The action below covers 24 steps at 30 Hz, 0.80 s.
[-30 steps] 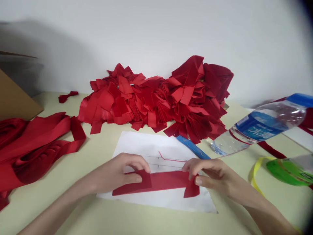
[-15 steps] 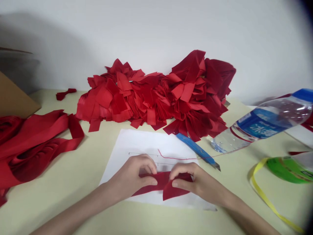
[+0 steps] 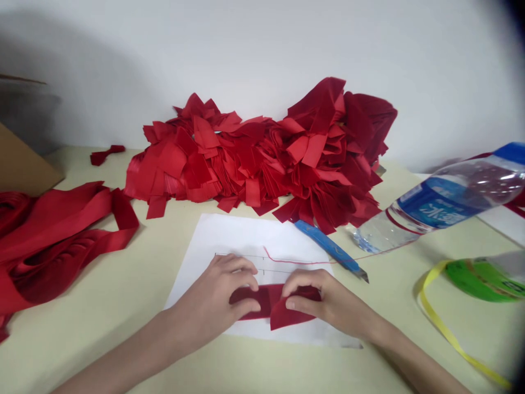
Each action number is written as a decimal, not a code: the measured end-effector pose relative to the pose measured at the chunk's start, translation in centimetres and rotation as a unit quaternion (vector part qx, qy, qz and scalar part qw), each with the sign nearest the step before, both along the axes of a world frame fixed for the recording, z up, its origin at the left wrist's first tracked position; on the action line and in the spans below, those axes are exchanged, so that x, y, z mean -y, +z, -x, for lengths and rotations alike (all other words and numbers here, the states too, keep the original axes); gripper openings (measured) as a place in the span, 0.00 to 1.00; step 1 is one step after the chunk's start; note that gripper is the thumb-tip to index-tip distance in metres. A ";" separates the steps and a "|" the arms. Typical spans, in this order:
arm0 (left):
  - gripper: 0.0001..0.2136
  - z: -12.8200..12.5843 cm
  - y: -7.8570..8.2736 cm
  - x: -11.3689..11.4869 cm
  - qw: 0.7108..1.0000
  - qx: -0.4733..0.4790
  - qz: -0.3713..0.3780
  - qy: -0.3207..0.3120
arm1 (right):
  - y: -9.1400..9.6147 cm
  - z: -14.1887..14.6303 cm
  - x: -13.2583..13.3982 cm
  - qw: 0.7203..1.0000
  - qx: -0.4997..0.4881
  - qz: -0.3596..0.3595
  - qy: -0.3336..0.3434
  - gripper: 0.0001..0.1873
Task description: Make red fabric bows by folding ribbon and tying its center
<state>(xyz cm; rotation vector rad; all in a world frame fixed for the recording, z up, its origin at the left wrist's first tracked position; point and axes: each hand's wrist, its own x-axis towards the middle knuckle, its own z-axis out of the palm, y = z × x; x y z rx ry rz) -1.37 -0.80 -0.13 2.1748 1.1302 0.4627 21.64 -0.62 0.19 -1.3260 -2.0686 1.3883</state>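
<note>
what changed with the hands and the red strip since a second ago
The left hand and right hand have moved toward each other, folding the red strip much shorter, with a flap at its right end. Neither hand let go. The paper, red pile and blue cutter stayed put.

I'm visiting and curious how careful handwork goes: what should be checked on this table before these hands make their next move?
1. The red fabric strip is held by the left hand and the right hand: ok.
2. The strip is over the white paper: ok.
3. The strip's ends line up evenly: cannot tell, as the fingers cover part of them.
4. The blue utility knife lies apart from both hands: ok.
5. The water bottle's cap is tight: cannot tell.
</note>
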 end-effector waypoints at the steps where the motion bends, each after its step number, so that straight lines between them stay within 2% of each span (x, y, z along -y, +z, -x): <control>1: 0.03 0.2 0.2 0.2 1.000 -0.004 0.007 -0.005 | 0.0 0.0 0.0 1.000 -0.001 0.001 0.001 0.05; 4: 0.05 0.6 0.5 0.7 0.999 -0.026 0.012 -0.024 | 0.0 0.0 -0.1 1.000 -0.001 0.003 0.004 0.05; 8: 0.04 0.6 0.1 0.6 0.999 -0.045 0.007 -0.030 | 0.0 0.0 0.0 1.000 -0.001 -0.001 0.004 0.05; 24: 0.03 0.5 -0.2 0.7 0.998 -0.043 -0.005 -0.045 | -0.1 -0.1 -0.1 1.000 -0.003 0.010 0.001 0.05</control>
